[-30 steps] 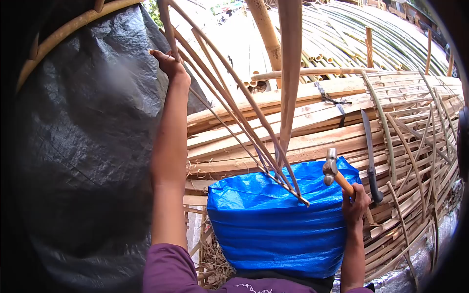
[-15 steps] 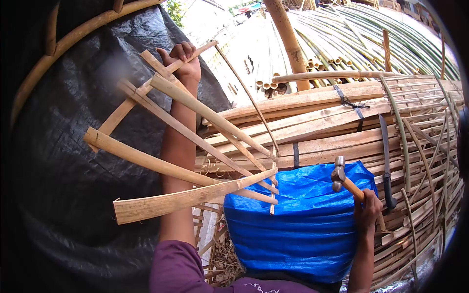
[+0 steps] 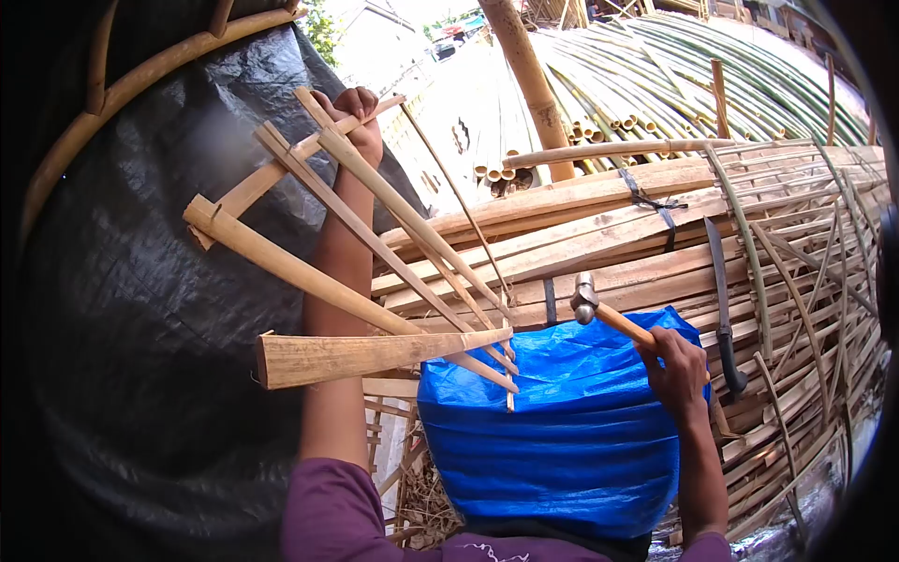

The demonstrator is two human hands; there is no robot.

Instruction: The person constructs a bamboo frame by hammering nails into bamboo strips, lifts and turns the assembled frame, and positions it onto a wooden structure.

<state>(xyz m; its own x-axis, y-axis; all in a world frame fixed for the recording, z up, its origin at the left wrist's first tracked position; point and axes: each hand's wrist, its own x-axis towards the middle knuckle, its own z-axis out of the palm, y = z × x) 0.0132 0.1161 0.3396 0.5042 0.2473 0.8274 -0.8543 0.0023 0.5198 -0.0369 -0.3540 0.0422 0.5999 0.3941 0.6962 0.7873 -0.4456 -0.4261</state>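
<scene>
My left hand (image 3: 358,120) is raised at the upper left, its fingers closed around a cross strip of a bamboo slat frame (image 3: 328,251). The slats fan out at the top and come together at a thin cross stick (image 3: 509,370) over my lap. One wide bamboo slat (image 3: 375,356) lies lowest, its broad end toward the left. In my right hand (image 3: 676,370) is a ball-peen hammer (image 3: 620,322), gripped by its wooden handle. The hammer's metal head points left, apart from the frame, above the blue tarp (image 3: 552,445) covering my lap.
A machete (image 3: 718,290) with a dark handle rests on the split bamboo at the right. Bundled bamboo strips (image 3: 599,253) lie ahead, tied with black bands. Behind stand a bamboo post (image 3: 529,80) and a pile of long poles (image 3: 674,80). Black plastic sheeting (image 3: 169,375) hangs at left.
The hammer in my right hand has moved left and up, toward the frame. The frame has turned slightly in my left hand, its lowest slat's broad end shifting right and up.
</scene>
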